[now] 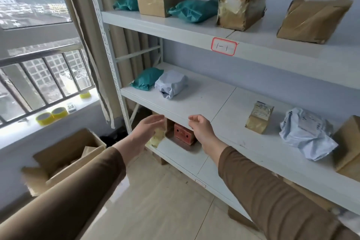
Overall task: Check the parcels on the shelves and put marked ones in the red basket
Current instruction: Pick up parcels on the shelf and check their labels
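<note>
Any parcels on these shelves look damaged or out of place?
Yes. On the top shelf, two cardboard boxes are crushed, with peeling tape. Nothing has spilled. Both hands are empty.

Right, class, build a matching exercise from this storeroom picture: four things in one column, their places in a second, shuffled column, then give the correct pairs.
Things:
1. tape rolls
2. red-bordered label
3. open cardboard box
4. red block

Places:
A. on the floor under the window
B. on the lowest shelf, beyond the hands
C. on the window sill
D. on the front edge of the top shelf

Pairs: 1-C, 2-D, 3-A, 4-B
</note>
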